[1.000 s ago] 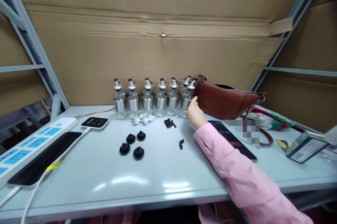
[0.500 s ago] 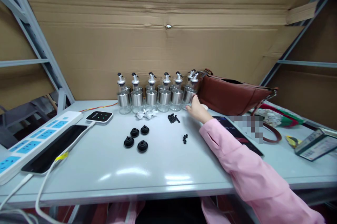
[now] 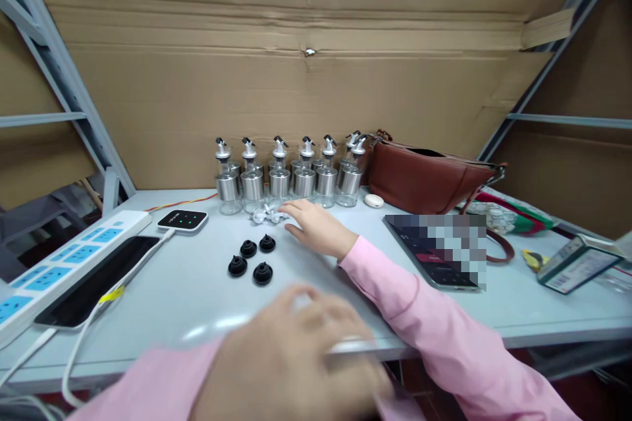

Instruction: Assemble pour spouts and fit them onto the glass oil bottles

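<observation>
White plastic spout pieces (image 3: pixel 266 214) lie in a small heap at the centre of the frame, on the grey table (image 3: pixel 162 315) just in front of the row of bottles, and the fingertips of the right hand (image 3: pixel 316 228) reach to the right edge of that heap, touching or all but touching it.

Starting at the far left of the frame, a white power strip (image 3: pixel 59 268) with blue sockets runs diagonally, a dark phone (image 3: pixel 99 279) lying alongside it with a white cable plugged in. Just above and to the right sits a small black charger (image 3: pixel 182 219) with green lights. Four black rubber stoppers (image 3: pixel 249 259) form a loose cluster left of centre, below the white pieces and near the right hand's thumb side.

Behind them, against the cardboard wall, stand the glass and steel dispenser bottles (image 3: pixel 291 178), upright, in a tight row.

The right hand lies palm down with its fingers stretched out towards the left and loosely together, holding nothing that shows. Its pink sleeve (image 3: pixel 444 335) runs off to the lower right corner.

At the bottom centre the left hand (image 3: pixel 291 362) is raised close to the camera, blurred; its fingers look slightly spread and curled, but whether they grip anything cannot be told.

Right of the bottles a small white oval case (image 3: pixel 374 200) rests on the table, then a brown leather bag (image 3: pixel 424 177), and a tablet (image 3: pixel 434 253) in front of it. A printed box (image 3: pixel 575 263) lies at the far right.
</observation>
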`<state>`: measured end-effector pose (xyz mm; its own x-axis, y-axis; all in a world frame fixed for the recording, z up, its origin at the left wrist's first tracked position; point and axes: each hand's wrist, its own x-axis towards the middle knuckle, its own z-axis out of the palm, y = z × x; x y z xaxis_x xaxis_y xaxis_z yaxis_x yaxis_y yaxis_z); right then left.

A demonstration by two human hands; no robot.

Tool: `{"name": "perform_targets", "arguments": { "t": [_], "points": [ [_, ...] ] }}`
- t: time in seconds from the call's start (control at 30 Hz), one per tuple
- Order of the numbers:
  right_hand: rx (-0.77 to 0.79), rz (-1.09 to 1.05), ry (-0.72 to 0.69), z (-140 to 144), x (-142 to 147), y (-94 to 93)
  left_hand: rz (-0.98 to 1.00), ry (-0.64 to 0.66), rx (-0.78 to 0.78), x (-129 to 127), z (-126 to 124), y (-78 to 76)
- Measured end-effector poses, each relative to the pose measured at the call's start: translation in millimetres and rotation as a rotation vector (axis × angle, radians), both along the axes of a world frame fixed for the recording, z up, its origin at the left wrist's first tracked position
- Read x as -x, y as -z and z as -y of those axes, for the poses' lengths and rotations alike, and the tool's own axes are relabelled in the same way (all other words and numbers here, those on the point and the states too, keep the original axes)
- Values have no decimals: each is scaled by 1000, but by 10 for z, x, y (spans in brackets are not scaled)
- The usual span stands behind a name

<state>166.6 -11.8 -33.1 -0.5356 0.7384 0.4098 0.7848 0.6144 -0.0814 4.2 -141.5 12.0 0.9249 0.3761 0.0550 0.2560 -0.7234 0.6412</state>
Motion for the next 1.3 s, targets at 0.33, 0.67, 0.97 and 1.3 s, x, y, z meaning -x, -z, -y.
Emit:
{"name": "perform_targets", "arguments": {
  "t": [0.33, 0.67, 0.97, 1.3],
  "points": [
    [-77, -225, 134, -67, -354, -185, -239, -589, -617, 179, -1125, 801],
    [-82, -351, 183, -92, -499, -222, 34, -627, -424, 159, -1318, 747],
    [-97, -380, 239, -118, -567, -223, 12, -836, -321, 172, -1598, 732],
    [-91, -388, 235, -109, -564, -224, 116, -770, -573, 186, -1546, 776]
  ]
}}
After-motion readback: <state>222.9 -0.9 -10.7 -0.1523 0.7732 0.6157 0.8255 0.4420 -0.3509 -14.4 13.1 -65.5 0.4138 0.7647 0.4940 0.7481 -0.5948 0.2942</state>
